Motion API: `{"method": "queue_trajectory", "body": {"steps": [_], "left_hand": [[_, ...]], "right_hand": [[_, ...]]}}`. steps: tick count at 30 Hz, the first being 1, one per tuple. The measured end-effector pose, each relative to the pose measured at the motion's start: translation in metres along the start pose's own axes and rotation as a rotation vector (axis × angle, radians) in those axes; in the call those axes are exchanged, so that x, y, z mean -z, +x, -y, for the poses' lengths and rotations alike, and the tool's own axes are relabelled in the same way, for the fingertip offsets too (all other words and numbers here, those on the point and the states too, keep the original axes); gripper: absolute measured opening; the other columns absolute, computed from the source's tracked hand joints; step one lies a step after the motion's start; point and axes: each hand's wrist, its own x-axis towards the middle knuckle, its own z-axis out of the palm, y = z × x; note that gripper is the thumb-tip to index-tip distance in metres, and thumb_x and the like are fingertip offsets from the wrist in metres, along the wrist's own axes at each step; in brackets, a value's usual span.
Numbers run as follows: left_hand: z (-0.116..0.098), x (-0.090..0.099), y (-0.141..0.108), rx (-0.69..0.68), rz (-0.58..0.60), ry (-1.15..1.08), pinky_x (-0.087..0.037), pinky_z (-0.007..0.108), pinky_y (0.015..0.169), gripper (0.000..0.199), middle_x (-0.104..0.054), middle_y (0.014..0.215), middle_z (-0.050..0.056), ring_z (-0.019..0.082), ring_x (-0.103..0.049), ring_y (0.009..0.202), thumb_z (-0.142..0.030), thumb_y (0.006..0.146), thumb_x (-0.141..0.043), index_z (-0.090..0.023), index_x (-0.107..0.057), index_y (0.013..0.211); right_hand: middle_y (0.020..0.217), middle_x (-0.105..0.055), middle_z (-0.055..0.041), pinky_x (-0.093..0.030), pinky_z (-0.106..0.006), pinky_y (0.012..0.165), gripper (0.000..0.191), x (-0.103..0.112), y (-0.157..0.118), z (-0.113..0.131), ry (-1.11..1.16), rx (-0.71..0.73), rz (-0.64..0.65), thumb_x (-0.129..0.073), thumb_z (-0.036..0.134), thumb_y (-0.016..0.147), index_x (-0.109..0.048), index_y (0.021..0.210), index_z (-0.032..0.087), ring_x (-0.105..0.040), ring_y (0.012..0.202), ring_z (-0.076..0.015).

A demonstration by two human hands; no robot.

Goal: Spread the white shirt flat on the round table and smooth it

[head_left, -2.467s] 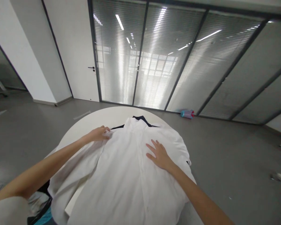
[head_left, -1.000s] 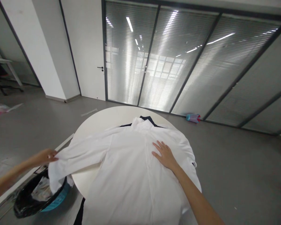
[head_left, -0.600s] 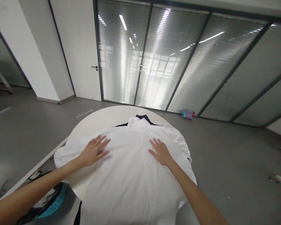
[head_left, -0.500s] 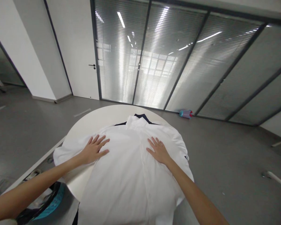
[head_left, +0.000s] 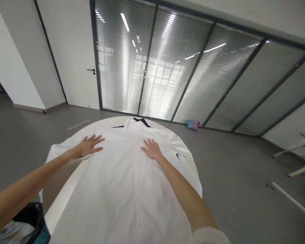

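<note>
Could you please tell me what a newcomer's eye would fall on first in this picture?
Most likely the white shirt spread over the round table, low in the centre. The left hand and right hand lie flat on it. Behind stand bright glass panels, with a small blue-and-red object at their foot.

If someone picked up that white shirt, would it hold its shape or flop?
The white shirt would probably flop, since it lies limp and creased across the table. It looks thin, so it's likely light for its size. Dark material shows behind the collar, so something beneath might shift along with it.
</note>
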Motion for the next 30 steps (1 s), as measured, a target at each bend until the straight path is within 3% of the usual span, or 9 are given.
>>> {"method": "queue_trajectory", "body": {"steps": [4,7,10,12,16,20,24,28,30], "left_hand": [[0.032,0.015,0.031,0.013,-0.004,0.013,-0.009,0.062,0.117,0.067,-0.020,0.164,0.006,0.035,-0.014,0.151,-0.061,0.097,-0.039,-0.029,-0.031,0.155],[0.041,0.024,0.049,0.029,0.000,0.027,-0.014,0.064,0.114,0.067,-0.026,0.162,0.010,0.037,-0.022,0.148,-0.058,0.097,-0.044,-0.023,-0.034,0.154],[0.028,0.028,0.063,0.076,-0.017,0.049,-0.020,0.068,0.111,0.065,-0.030,0.160,0.018,0.042,-0.026,0.145,-0.051,0.095,-0.052,-0.015,-0.044,0.148],[0.002,0.026,0.065,0.070,-0.055,0.067,-0.018,0.066,0.114,0.061,-0.023,0.163,0.017,0.042,-0.019,0.148,-0.045,0.095,-0.053,-0.015,-0.046,0.147],[-0.076,0.009,0.032,-0.157,-0.096,0.013,-0.019,0.059,0.119,0.060,-0.020,0.165,0.009,0.037,-0.016,0.151,-0.056,0.097,-0.044,-0.028,-0.043,0.150],[-0.138,-0.013,-0.032,-0.439,-0.008,-0.063,-0.012,0.059,0.122,0.068,-0.022,0.164,0.007,0.032,-0.016,0.152,-0.062,0.098,-0.037,-0.030,-0.028,0.157],[-0.158,-0.018,-0.082,-0.433,-0.022,-0.109,-0.008,0.060,0.122,0.065,-0.019,0.165,0.005,0.032,-0.012,0.152,-0.056,0.101,-0.035,-0.032,-0.020,0.159],[-0.170,-0.008,-0.115,-0.607,0.091,-0.232,-0.005,0.063,0.122,0.070,-0.018,0.165,0.004,0.035,-0.013,0.152,-0.059,0.095,-0.048,-0.040,-0.022,0.157],[-0.178,-0.004,-0.127,-0.696,0.144,-0.276,-0.003,0.064,0.121,0.074,-0.017,0.165,0.003,0.036,-0.011,0.152,-0.060,0.093,-0.053,-0.041,-0.021,0.157]], "right_hand": [[0.167,-0.013,-0.0039,-0.009,-0.047,0.121,0.075,0.004,0.046,0.015,0.035,-0.013,-0.017,-0.020,0.072,0.097,-0.021,0.159,0.031,-0.008,0.153,-0.0295],[0.166,-0.016,-0.0054,-0.010,-0.049,0.121,0.073,0.002,0.064,0.023,0.042,-0.024,-0.052,-0.024,0.070,0.098,-0.025,0.159,0.030,-0.011,0.152,-0.0306],[0.165,-0.020,-0.0087,-0.011,-0.049,0.121,0.069,0.003,0.063,0.024,0.065,0.012,-0.077,-0.026,0.064,0.101,-0.029,0.158,0.025,-0.014,0.152,-0.0314],[0.164,-0.021,-0.0100,-0.014,-0.045,0.121,0.067,0.009,0.053,0.015,0.103,0.086,-0.059,-0.029,0.060,0.101,-0.032,0.156,0.022,-0.016,0.152,-0.0295],[0.157,-0.038,-0.0121,-0.026,-0.034,0.118,0.059,0.029,0.009,-0.030,0.172,0.199,-0.066,-0.042,0.051,0.100,-0.047,0.148,0.017,-0.036,0.144,-0.0232],[0.137,-0.058,-0.0143,-0.036,-0.039,0.112,0.046,0.040,-0.067,-0.090,0.133,0.060,-0.199,-0.047,0.042,0.097,-0.060,0.133,0.015,-0.052,0.128,-0.0260],[0.126,-0.063,-0.0171,-0.042,-0.043,0.107,0.045,0.026,-0.150,-0.121,0.098,-0.077,-0.156,-0.047,0.041,0.096,-0.065,0.124,0.012,-0.058,0.118,-0.0289],[0.130,-0.061,-0.0146,-0.042,-0.043,0.107,0.045,0.010,-0.208,-0.114,0.092,-0.084,-0.207,-0.042,0.036,0.095,-0.062,0.130,0.016,-0.056,0.121,-0.0280],[0.120,-0.064,-0.0136,-0.044,-0.042,0.103,0.043,0.008,-0.225,-0.106,0.135,-0.116,-0.236,-0.035,0.039,0.098,-0.066,0.120,0.019,-0.060,0.114,-0.0266]]}}
